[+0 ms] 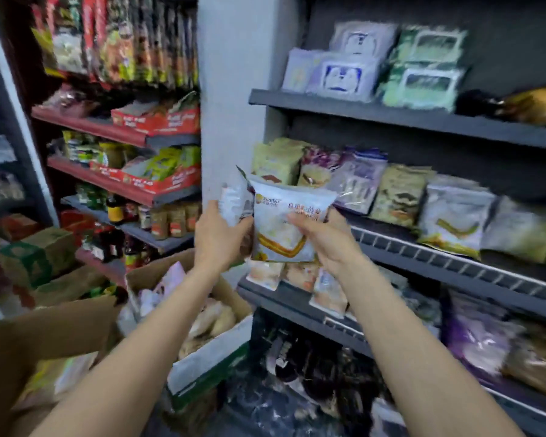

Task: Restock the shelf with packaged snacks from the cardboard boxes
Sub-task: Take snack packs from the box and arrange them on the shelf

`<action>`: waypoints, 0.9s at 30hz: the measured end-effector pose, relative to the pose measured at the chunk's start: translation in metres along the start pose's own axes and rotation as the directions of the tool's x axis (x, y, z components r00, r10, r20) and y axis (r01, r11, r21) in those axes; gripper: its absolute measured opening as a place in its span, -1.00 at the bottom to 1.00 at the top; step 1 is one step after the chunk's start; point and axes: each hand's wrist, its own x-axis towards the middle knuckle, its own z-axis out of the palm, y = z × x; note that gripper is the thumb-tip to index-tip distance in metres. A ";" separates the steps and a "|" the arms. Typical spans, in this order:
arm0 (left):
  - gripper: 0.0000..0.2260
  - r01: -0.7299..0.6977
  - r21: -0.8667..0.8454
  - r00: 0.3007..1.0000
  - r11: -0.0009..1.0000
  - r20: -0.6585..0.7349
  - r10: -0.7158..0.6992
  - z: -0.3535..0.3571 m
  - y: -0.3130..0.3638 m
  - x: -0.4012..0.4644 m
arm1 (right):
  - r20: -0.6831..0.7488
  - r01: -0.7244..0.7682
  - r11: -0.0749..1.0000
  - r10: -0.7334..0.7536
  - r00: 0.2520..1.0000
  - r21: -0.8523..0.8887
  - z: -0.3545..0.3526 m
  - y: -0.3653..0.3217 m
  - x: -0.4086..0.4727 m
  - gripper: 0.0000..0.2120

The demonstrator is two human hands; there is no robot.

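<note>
Holding two snack packets up before a dark grey shelf, a person stands in a crowded shop aisle. The right hand grips a white packet with orange trim from its right edge, fingers curled across the front. The left hand clasps a second packet, pale and partly hidden behind the first; its print is too blurred to read. Both packets sit in the air just in front of the shelf's left end, level with a row of upright bags on the middle tier. Below the hands, more pale packets lie flat on a lower tier. An open cardboard box with wrapped snacks inside stands on the floor to the left, beneath the left forearm. Red-edged shelves of other goods fill the background at left.
</note>
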 end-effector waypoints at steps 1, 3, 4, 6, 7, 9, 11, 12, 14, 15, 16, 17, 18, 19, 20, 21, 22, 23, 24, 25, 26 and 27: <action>-0.63 -0.018 -0.031 1.000 0.999 0.017 0.019 0.022 0.021 -0.005 | -0.067 0.041 0.998 -0.043 0.997 -0.043 -0.027 -0.013 -0.004 -0.51; -0.54 -0.052 -0.100 0.997 0.994 0.051 0.057 0.068 0.058 -0.014 | -0.204 0.098 0.987 -0.122 0.971 -0.125 -0.082 -0.034 -0.007 -0.48; -0.49 -0.060 -0.133 0.995 0.989 0.069 0.069 0.092 0.075 -0.019 | -0.264 0.112 0.979 -0.155 0.952 -0.172 -0.109 -0.043 -0.008 -0.38; -0.42 -0.051 -0.207 0.993 0.977 0.098 0.072 0.137 0.110 -0.030 | -0.341 0.124 0.959 -0.208 0.917 -0.254 -0.165 -0.059 -0.011 -0.26; -0.42 -0.039 -0.242 0.991 0.969 0.118 0.069 0.159 0.126 -0.036 | -0.360 0.131 0.949 -0.233 0.903 -0.286 -0.192 -0.067 -0.013 -0.39; -0.44 -0.009 -0.303 0.987 0.953 0.150 0.057 0.201 0.155 -0.047 | -0.389 0.149 0.932 -0.279 0.878 -0.330 -0.245 -0.081 -0.015 -0.70; -0.51 0.028 -0.375 0.983 0.926 0.176 0.041 0.235 0.179 -0.057 | -0.397 0.175 0.917 -0.319 0.861 -0.358 -0.289 -0.093 -0.016 -0.84; -0.56 0.047 -0.413 0.981 0.909 0.191 0.037 0.252 0.188 -0.060 | -0.407 0.181 0.911 -0.335 0.850 -0.371 -0.310 -0.095 -0.013 -0.86; -0.69 0.071 -0.463 0.974 0.884 0.223 0.038 0.280 0.199 -0.063 | -0.421 0.196 0.906 -0.355 0.835 -0.376 -0.345 -0.098 -0.006 -0.74; -0.75 0.078 -0.482 0.969 0.873 0.241 0.046 0.291 0.203 -0.064 | -0.430 0.203 0.912 -0.354 0.831 -0.357 -0.359 -0.100 -0.003 -0.66; -0.77 0.094 -0.493 0.962 0.865 0.268 0.048 0.299 0.207 -0.065 | -0.436 0.210 0.921 -0.344 0.832 -0.328 -0.370 -0.102 0.000 -0.62; -0.77 0.118 -0.510 0.955 0.852 0.294 0.044 0.306 0.210 -0.066 | -0.441 0.209 0.938 -0.318 0.839 -0.278 -0.380 -0.104 0.002 -0.61; -0.76 0.146 -0.504 0.946 0.852 0.322 0.028 0.314 0.211 -0.066 | -0.447 0.202 0.955 -0.282 0.849 -0.219 -0.390 -0.105 0.008 -0.62; -0.71 0.166 -0.495 0.938 0.853 0.345 0.018 0.320 0.212 -0.067 | -0.455 0.188 0.968 -0.244 0.856 -0.165 -0.398 -0.105 0.012 -0.64; -0.66 0.183 -0.471 0.928 0.863 0.373 0.006 0.326 0.212 -0.067 | -0.456 0.184 0.976 -0.219 0.863 -0.121 -0.405 -0.105 0.017 -0.65; -0.62 0.196 -0.463 0.918 0.864 0.397 0.004 0.331 0.214 -0.067 | -0.467 0.178 0.980 -0.200 0.861 -0.090 -0.411 -0.104 0.022 -0.62; -0.57 0.211 -0.445 0.911 0.870 0.411 -0.010 0.340 0.215 -0.065 | -0.485 0.187 0.980 -0.197 0.852 -0.069 -0.416 -0.103 0.026 -0.50; -0.48 0.222 -0.431 0.904 0.875 0.427 -0.019 0.348 0.216 -0.064 | -0.506 0.190 0.980 -0.193 0.841 -0.058 -0.420 -0.104 0.027 -0.33; -0.39 0.231 -0.408 0.893 0.883 0.449 -0.026 0.358 0.220 -0.063 | -0.519 0.189 0.981 -0.187 0.834 -0.049 -0.427 -0.105 0.028 -0.19; -0.33 0.219 -0.387 0.890 0.896 0.455 -0.022 0.367 0.224 -0.062 | -0.543 0.183 0.982 -0.176 0.821 -0.042 -0.430 -0.109 0.027 -0.16; -0.31 0.208 -0.362 0.884 0.909 0.468 -0.016 0.376 0.231 -0.062 | -0.583 0.188 0.981 -0.176 0.794 -0.040 -0.436 -0.112 0.028 -0.20; -0.35 0.194 -0.340 0.877 0.920 0.480 -0.007 0.385 0.239 -0.064 | -0.615 0.199 0.980 -0.175 0.769 -0.030 -0.448 -0.114 0.029 -0.22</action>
